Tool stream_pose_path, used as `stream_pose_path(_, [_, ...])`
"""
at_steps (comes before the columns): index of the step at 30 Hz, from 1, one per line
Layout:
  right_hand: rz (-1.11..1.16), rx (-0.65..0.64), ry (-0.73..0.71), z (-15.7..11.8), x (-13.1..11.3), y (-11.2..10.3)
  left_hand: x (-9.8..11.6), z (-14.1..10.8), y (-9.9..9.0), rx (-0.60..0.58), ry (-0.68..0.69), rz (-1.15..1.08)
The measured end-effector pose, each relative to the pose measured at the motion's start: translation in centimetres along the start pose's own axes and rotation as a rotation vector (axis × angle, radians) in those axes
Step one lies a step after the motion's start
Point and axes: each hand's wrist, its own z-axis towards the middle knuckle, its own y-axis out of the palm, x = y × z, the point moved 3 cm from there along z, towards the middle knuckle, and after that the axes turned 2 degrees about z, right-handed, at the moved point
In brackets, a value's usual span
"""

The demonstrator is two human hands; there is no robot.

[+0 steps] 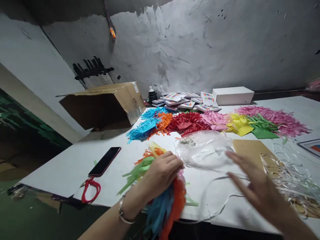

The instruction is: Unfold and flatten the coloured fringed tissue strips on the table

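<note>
A white worktop (67,170) spans the frame below a rough grey wall (175,50), with a cardboard box (132,103) at centre left and coloured paper tassels (190,123) along its far middle. At lower centre, the person's left hand (163,170) is closed around a multicoloured paper bunch (160,208) that hangs past the near edge. The right hand (255,183), blurred at lower right, is released, fingers apart, near tangled ribbon (292,178). White surface shows between the bunch and the phone (105,162) at left; a plastic bag (207,145) lies just beyond the hands.
</note>
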Motion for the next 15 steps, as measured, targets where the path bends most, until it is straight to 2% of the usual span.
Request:
stream_pose_path(2, [0.106,-0.080,-0.165,1.0,-5.6,3.4,1.4,0.7,1.0,-0.039,0.061,-0.009])
stream_pose_path(3, [0.201,-0.141,-0.185,1.5,-7.4,4.4,1.7,0.8,1.2,-0.057,0.084,-0.023])
stream_pose_path(5, [0.403,-0.267,-0.122,2.3,-9.1,5.3,1.9,0.7,1.3,-0.085,0.104,-0.076])
stream_pose_path(8, [0.592,-0.396,0.011,2.4,-8.7,5.2,1.5,0.0,0.8,-0.118,0.104,-0.183])
stream_pose_path(11, [0.662,-0.382,0.087,1.6,-7.7,6.0,1.9,-0.6,0.6,-0.079,0.115,-0.284])
stream_pose_path(13, [0.684,-0.367,0.066,0.8,-7.8,7.5,2.5,-0.7,0.7,-0.004,0.113,-0.349])
stream_pose_path(15, [0.686,-0.353,-0.019,0.0,-8.3,9.0,3.0,-0.7,1.0,0.047,0.098,-0.435])
